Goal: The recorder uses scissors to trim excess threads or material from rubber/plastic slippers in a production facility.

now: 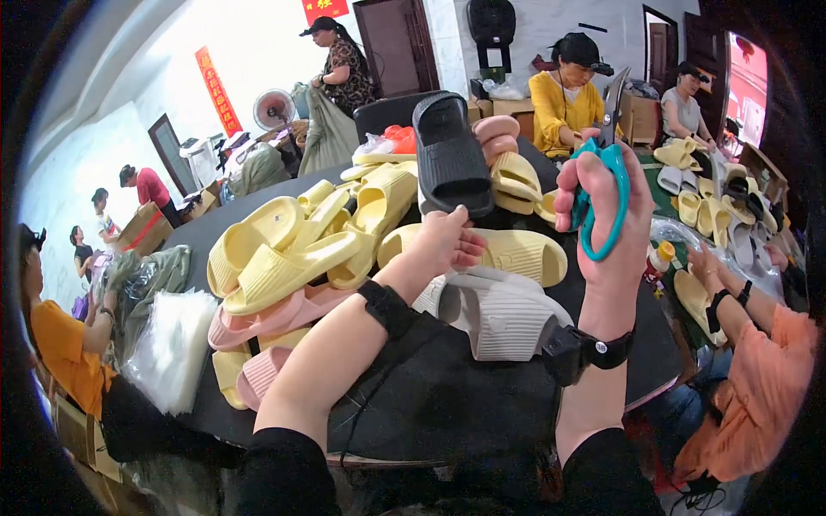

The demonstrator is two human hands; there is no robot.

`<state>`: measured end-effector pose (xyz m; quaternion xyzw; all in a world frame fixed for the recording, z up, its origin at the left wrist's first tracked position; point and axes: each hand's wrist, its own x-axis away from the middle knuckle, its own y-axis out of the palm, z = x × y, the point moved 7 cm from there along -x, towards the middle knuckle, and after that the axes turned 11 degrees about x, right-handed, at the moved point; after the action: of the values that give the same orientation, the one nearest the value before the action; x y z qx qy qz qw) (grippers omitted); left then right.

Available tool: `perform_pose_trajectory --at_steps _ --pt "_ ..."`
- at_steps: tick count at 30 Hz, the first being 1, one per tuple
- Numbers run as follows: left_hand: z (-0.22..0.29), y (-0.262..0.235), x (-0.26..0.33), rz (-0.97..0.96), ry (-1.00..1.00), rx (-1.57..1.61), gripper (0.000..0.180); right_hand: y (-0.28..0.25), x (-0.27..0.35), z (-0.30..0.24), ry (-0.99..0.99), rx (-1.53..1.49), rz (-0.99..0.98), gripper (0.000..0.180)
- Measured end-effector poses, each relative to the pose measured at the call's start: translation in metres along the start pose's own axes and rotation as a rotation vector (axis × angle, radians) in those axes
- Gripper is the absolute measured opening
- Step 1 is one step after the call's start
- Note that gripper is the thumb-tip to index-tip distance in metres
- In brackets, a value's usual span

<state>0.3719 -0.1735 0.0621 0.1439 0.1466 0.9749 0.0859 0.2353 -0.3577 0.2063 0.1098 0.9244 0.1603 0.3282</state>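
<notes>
Around the hands, a black table (482, 404) is heaped with foam slippers: a pile of yellow slippers (292, 249) lies to the left of the left hand (443, 241), pink slippers (275, 314) sit below that pile, and a white ribbed slipper (495, 310) rests between the two forearms, just under the left hand. A long yellow slipper (516, 254) lies right behind the left hand, partly hidden by it. Further left, a stack of clear plastic bags (172, 344) sits at the table's edge, and a brown cardboard box (142, 228) stands well beyond it. On the far wall, above and left of the hands, hang a tall red banner (217, 90) and a small red square sign (325, 9). A person in orange (757, 387) sits close to the right of the right hand (607, 215). The left hand is raised and pinched on the lower rim of a black slipper (449, 155), holding it up on end with the sole facing the camera. The right hand is lifted upright, fingers wrapped through the teal handles of scissors (602, 185), blades pointing up beside the black slipper.
</notes>
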Motion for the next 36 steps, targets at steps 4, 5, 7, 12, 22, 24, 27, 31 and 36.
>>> perform_pose_trajectory --at_steps 4,5,7,12,22,24,27,31,36 --pt "-0.002 -0.004 0.005 -0.014 -0.015 -0.053 0.047 0.010 0.000 0.015 0.010 0.012 -0.040 0.036" --pt "0.001 -0.002 0.010 -0.057 -0.007 -0.043 0.046 0.012 0.001 0.014 0.001 0.024 -0.047 0.036" --pt "0.006 -0.004 0.024 -0.077 0.026 -0.081 0.047 0.019 0.004 0.011 -0.016 0.051 -0.061 0.034" --pt "0.017 0.021 0.103 -0.300 0.151 -0.407 0.031 0.027 0.009 0.010 0.031 0.022 -0.123 0.031" --pt "0.048 0.043 0.377 -1.389 0.542 -0.702 0.015 0.104 0.063 0.093 0.529 -0.179 -0.597 0.034" --pt "0.061 0.050 0.412 -1.437 0.522 -0.742 0.042 0.114 0.085 0.109 0.583 -0.158 -0.712 0.033" --pt "0.074 0.034 0.437 -1.646 0.428 -0.820 0.012 0.138 0.114 0.137 0.710 -0.120 -0.830 0.033" --pt "0.083 0.014 0.444 -1.676 0.410 -0.744 0.012 0.154 0.151 0.155 0.833 -0.079 -0.925 0.030" --pt "0.086 -0.007 0.454 -1.667 0.448 -0.659 0.012 0.149 0.189 0.158 0.960 -0.094 -1.016 0.026"
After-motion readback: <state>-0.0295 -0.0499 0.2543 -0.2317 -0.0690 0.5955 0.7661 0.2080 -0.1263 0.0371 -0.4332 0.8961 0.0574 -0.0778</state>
